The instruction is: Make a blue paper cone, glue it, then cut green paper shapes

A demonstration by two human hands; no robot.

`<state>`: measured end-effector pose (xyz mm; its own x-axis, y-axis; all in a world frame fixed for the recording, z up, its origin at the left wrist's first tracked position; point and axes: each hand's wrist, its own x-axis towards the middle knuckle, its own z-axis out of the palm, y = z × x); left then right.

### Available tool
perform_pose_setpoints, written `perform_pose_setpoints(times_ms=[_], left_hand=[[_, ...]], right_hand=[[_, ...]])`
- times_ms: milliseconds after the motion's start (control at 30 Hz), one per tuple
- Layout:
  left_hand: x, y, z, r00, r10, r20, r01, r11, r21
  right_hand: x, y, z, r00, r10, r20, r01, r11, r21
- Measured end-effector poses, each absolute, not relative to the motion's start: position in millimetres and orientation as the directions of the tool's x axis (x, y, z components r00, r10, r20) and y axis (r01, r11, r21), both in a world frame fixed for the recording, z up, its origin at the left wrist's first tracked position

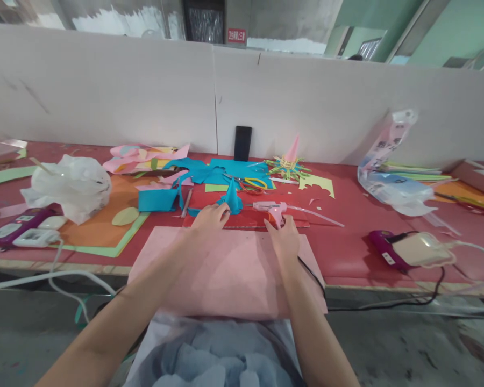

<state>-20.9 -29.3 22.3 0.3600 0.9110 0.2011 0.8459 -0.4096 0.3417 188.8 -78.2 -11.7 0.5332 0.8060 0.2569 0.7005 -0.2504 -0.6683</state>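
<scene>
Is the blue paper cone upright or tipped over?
Upright: the blue paper cone has its narrow tip pointing up and its wider base down, by the left hand.

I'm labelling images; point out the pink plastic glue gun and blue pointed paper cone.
Pink plastic glue gun point(270, 206), head view: on its body.
Blue pointed paper cone point(232, 199), head view: on its side.
</scene>
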Motion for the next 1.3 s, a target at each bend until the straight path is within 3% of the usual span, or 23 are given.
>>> perform_pose_setpoints(times_ms=[167,433,1000,1167,1300], left_hand=[[-19.9,-30.4,19.8,0.409,0.885,0.22,0.844,-0.459,0.276],[-15.4,-26.6,29.5,0.404,0.883,0.24,0.828,-0.464,0.313],[-1.8,-20.8,24.9,0.555,0.814,0.17,0.816,-0.573,0.079],[-2.9,-11.2,24.8,0.556,0.789,0.26,0.808,-0.587,0.054],[-2.1,-7.5,19.4,0.588,0.749,0.305,0.796,-0.603,-0.055]], right_hand=[[188.4,-78.2,-12.0,0.529,0.806,0.265,0.702,-0.24,-0.671],[188.4,-78.3,-11.4,0.532,0.807,0.255,0.707,-0.257,-0.659],[188.4,-78.9,-10.3,0.52,0.816,0.254,0.711,-0.248,-0.658],[189.8,-77.7,-13.7,0.538,0.807,0.245,0.701,-0.267,-0.661],[191.7,-75.5,-19.8,0.523,0.8,0.294,0.713,-0.222,-0.664]])
